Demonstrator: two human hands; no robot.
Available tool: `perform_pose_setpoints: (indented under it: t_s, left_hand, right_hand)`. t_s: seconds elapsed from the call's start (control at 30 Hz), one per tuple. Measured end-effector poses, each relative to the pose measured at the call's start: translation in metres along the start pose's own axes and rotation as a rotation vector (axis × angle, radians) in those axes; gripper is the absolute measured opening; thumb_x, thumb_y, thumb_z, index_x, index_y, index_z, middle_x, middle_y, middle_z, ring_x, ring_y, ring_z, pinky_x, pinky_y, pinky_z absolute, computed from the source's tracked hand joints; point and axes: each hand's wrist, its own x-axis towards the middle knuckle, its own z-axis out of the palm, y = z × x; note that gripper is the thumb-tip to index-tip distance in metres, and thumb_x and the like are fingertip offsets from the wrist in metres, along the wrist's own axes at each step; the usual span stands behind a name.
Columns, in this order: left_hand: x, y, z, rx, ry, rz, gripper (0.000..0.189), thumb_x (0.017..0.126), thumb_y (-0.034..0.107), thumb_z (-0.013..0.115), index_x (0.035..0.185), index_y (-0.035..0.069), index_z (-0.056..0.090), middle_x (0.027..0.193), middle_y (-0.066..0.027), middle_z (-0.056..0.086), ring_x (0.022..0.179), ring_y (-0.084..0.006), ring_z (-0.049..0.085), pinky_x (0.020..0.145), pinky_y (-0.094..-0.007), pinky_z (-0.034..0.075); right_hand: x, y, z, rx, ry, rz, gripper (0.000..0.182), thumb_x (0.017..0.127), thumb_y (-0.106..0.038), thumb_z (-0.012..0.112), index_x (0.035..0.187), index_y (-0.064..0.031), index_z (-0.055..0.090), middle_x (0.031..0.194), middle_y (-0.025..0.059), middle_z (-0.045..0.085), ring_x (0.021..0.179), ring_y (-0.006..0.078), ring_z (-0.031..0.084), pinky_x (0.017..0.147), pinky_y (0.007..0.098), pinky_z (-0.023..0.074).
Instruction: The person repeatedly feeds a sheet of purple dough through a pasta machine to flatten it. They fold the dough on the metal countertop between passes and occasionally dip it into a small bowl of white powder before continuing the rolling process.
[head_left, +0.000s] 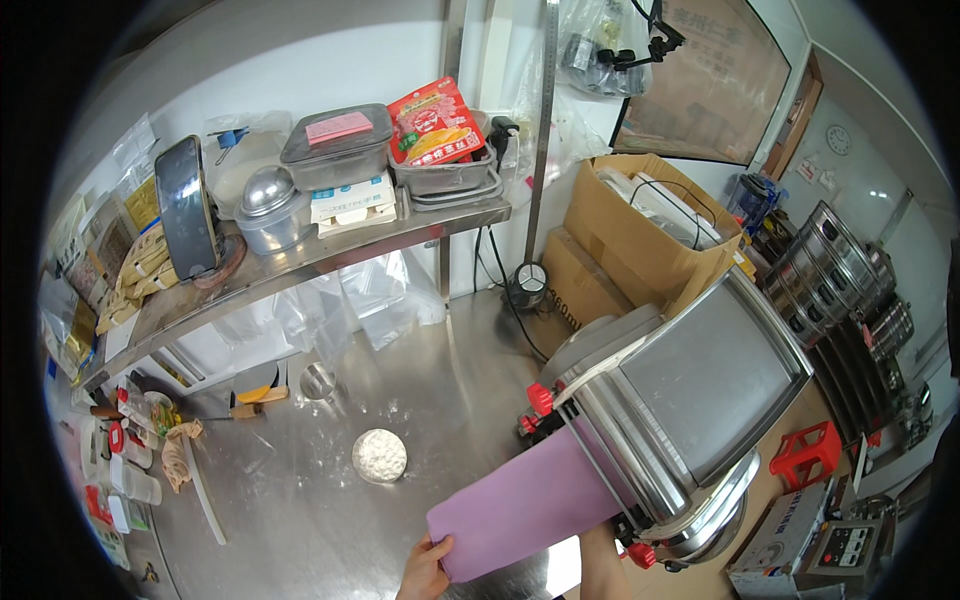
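A smooth purple dough sheet stretches from the rollers of a steel dough sheeter toward the lower left. My left hand pinches its near corner, thumb on top and fingers beneath. My right hand is hidden under the sheet, close to the machine's lower end; only the wrist and forearm show. Red knobs sit at both ends of the roller section, and a flat metal tray tops the machine. Left of the sheeter, a round container of white flour stands on the steel table.
A steel shelf bears a phone, lidded tubs and packets. A small metal cup, scrapers and a white strip lie on the table, with jars at its left. Cardboard boxes stand behind the sheeter.
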Motion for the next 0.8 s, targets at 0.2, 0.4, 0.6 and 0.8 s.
perform_pose_setpoints:
  t_s: [0.2, 0.4, 0.6, 0.8]
  left_hand:
    - [-0.006, 0.003, -0.008, -0.01, 0.011, 0.012, 0.035, 0.088, -0.001, 0.058, 0.122, -0.004, 0.053, 0.114, -0.0135, 0.062, 0.102, -0.026, 0.062, 0.09, -0.0403, 0.051]
    - [-0.025, 0.012, -0.038, -0.007, 0.041, 0.033, 0.036, 0.087, -0.002, 0.059, 0.122, -0.006, 0.053, 0.112, -0.0143, 0.062, 0.1, -0.0269, 0.062, 0.087, -0.0403, 0.052]
    - [-0.072, 0.028, -0.138, 0.037, 0.188, 0.07, 0.036, 0.086, -0.003, 0.059, 0.121, -0.007, 0.053, 0.111, -0.0152, 0.063, 0.098, -0.0278, 0.063, 0.085, -0.0403, 0.053]
    - [-0.066, -0.005, -0.159, 0.171, 0.344, 0.282, 0.033, 0.084, -0.004, 0.058, 0.117, -0.007, 0.056, 0.101, -0.0121, 0.065, 0.087, -0.0216, 0.064, 0.075, -0.0345, 0.054]
  right_hand:
    - [0.0, -0.001, -0.004, -0.005, -0.023, 0.007, 0.033, 0.099, -0.023, 0.045, 0.123, -0.0042, 0.054, 0.117, 0.0099, 0.06, 0.107, 0.0238, 0.058, 0.093, 0.0386, 0.0469]
    - [-0.015, 0.02, -0.02, -0.008, -0.077, 0.107, 0.032, 0.098, -0.023, 0.045, 0.123, -0.0041, 0.055, 0.117, 0.0099, 0.06, 0.107, 0.0238, 0.058, 0.093, 0.0385, 0.0471]
    - [-0.045, 0.062, -0.085, -0.367, 0.051, 0.367, 0.032, 0.098, -0.022, 0.046, 0.121, -0.0036, 0.056, 0.115, 0.0103, 0.061, 0.106, 0.024, 0.059, 0.093, 0.0383, 0.0471]
    - [-0.077, 0.087, -0.069, -1.734, 0.109, -0.101, 0.026, 0.095, -0.021, 0.05, 0.106, -0.0015, 0.063, 0.106, 0.0182, 0.064, 0.099, 0.0284, 0.062, 0.079, 0.0378, 0.0498]
